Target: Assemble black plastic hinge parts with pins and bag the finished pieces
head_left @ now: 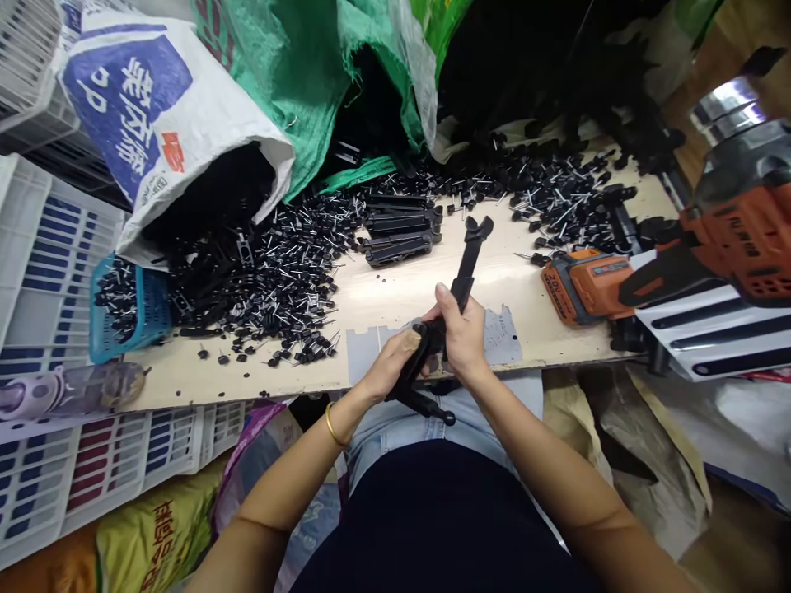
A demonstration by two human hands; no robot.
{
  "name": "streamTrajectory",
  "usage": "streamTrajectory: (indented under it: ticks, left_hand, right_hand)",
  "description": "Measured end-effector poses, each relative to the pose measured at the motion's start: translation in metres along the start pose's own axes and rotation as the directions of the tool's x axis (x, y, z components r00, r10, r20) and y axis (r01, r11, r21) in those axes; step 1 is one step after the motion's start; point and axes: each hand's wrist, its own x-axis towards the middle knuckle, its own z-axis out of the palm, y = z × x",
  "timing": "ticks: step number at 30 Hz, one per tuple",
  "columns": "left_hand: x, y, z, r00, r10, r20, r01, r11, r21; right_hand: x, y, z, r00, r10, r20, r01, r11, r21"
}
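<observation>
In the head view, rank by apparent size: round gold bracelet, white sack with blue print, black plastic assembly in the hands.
1. White printed sack
2. Black plastic assembly
3. Round gold bracelet

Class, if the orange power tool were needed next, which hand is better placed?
Probably the right hand: it is nearer the orange power tool than the left hand, though both hold black parts.

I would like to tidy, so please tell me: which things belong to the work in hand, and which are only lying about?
Seem to belong:
black jointed part, held in left hand and right hand
similar black parts on the bench
black pieces with metal pins
perhaps the orange power tool

Seem only lying about:
lilac bottle
yellow bag
</observation>
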Motion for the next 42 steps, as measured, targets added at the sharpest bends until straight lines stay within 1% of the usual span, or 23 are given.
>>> streamTrajectory:
  ticks: [1, 3, 8, 11, 13, 15, 17, 19, 21, 24, 26, 28, 30, 32, 33, 35, 36, 37, 38, 39, 40, 41, 42]
  left_hand:
    - [0.0, 0.001, 0.001, 1.0, -0.023, -0.01, 0.022, 0.998, -0.053]
    - [0.0, 0.001, 0.005, 0.998, -0.056, -0.014, 0.054, 0.994, -0.095]
    - [-0.006, -0.002, 0.015, 0.99, -0.104, 0.094, 0.122, 0.972, -0.2]
    - [-0.007, -0.003, 0.015, 0.992, -0.11, 0.069, 0.122, 0.967, -0.223]
    - [-0.007, -0.004, 0.014, 0.996, -0.091, 0.025, 0.094, 0.975, -0.201]
    - [-0.006, -0.004, 0.013, 0.998, -0.066, 0.021, 0.069, 0.983, -0.17]
    - [-0.005, -0.003, 0.013, 0.997, -0.068, 0.029, 0.072, 0.982, -0.177]
    - [-0.004, -0.001, 0.013, 0.996, -0.087, 0.036, 0.092, 0.969, -0.23]
    - [-0.004, -0.001, 0.013, 0.996, -0.088, 0.029, 0.092, 0.953, -0.288]
    - [-0.002, -0.006, 0.013, 1.0, -0.008, -0.021, 0.0, 0.942, -0.334]
    - [0.0, -0.011, 0.013, 0.999, 0.026, -0.047, -0.042, 0.927, -0.372]
    - [0.004, -0.014, 0.013, 1.0, 0.021, -0.022, -0.029, 0.91, -0.414]
    - [0.008, -0.014, 0.009, 1.0, -0.011, 0.021, 0.019, 0.908, -0.418]
    - [0.009, -0.008, 0.0, 0.998, -0.023, 0.058, 0.042, 0.936, -0.349]
    - [0.008, -0.003, -0.006, 0.997, -0.001, 0.083, 0.024, 0.961, -0.274]
    - [0.002, 0.007, -0.014, 0.982, 0.084, 0.169, -0.084, 0.996, -0.01]
    - [-0.002, 0.011, -0.015, 0.971, 0.13, 0.202, -0.165, 0.972, 0.166]
    - [-0.006, 0.014, -0.012, 0.965, 0.159, 0.211, -0.227, 0.907, 0.355]
    - [-0.007, 0.014, -0.007, 0.969, 0.193, 0.151, -0.244, 0.813, 0.528]
    - [-0.007, 0.014, -0.001, 0.967, 0.25, 0.042, -0.214, 0.718, 0.663]
    - [-0.004, 0.012, 0.006, 0.948, 0.307, -0.082, -0.144, 0.646, 0.75]
    - [0.0, 0.01, 0.011, 0.914, 0.358, -0.192, -0.072, 0.607, 0.791]
    - [0.006, 0.007, 0.014, 0.881, 0.392, -0.265, -0.018, 0.588, 0.809]
  right_hand:
    - [-0.005, 0.0, 0.0, 1.0, -0.001, 0.009, 0.001, 1.0, 0.0]
    - [-0.011, -0.001, 0.0, 1.0, -0.017, 0.024, 0.018, 1.0, -0.013]
    - [-0.012, 0.0, -0.006, 0.991, -0.052, 0.123, 0.062, 0.995, -0.075]
    - [-0.014, 0.001, -0.005, 0.995, -0.086, 0.057, 0.089, 0.995, -0.055]
    - [-0.017, 0.001, -0.003, 0.989, -0.149, -0.009, 0.148, 0.987, -0.055]
    - [-0.017, 0.0, -0.002, 0.98, -0.197, -0.027, 0.195, 0.978, -0.074]
    - [-0.014, -0.003, -0.002, 0.985, -0.168, 0.038, 0.171, 0.981, -0.092]
    - [-0.011, -0.005, -0.002, 0.99, -0.101, 0.095, 0.11, 0.989, -0.097]
    - [-0.01, -0.004, 0.001, 0.994, -0.088, 0.064, 0.094, 0.992, -0.082]
    - [-0.014, 0.0, 0.005, 0.982, -0.184, -0.033, 0.181, 0.98, -0.078]
    - [-0.015, 0.002, 0.007, 0.978, -0.206, -0.022, 0.203, 0.974, -0.101]
    - [-0.013, 0.001, 0.007, 0.988, -0.146, 0.043, 0.151, 0.981, -0.123]
    - [-0.006, -0.001, 0.005, 0.993, -0.074, 0.094, 0.086, 0.988, -0.126]
    - [0.005, 0.0, 0.002, 0.995, -0.056, 0.085, 0.065, 0.991, -0.116]
    - [0.011, 0.001, 0.001, 0.997, -0.071, 0.044, 0.075, 0.99, -0.115]
    - [0.023, 0.006, 0.001, 0.989, -0.122, -0.087, 0.111, 0.986, -0.126]
    - [0.028, 0.009, 0.002, 0.976, -0.146, -0.164, 0.126, 0.984, -0.129]
    - [0.032, 0.012, 0.005, 0.958, -0.163, -0.237, 0.137, 0.983, -0.124]
    - [0.034, 0.015, 0.009, 0.944, -0.167, -0.286, 0.141, 0.984, -0.108]
    - [0.035, 0.016, 0.013, 0.942, -0.156, -0.298, 0.136, 0.987, -0.087]
    - [0.035, 0.017, 0.016, 0.952, -0.136, -0.273, 0.122, 0.99, -0.069]
    - [0.033, 0.016, 0.017, 0.968, -0.121, -0.218, 0.109, 0.992, -0.068]
    - [0.031, 0.013, 0.016, 0.981, -0.123, -0.152, 0.109, 0.989, -0.095]
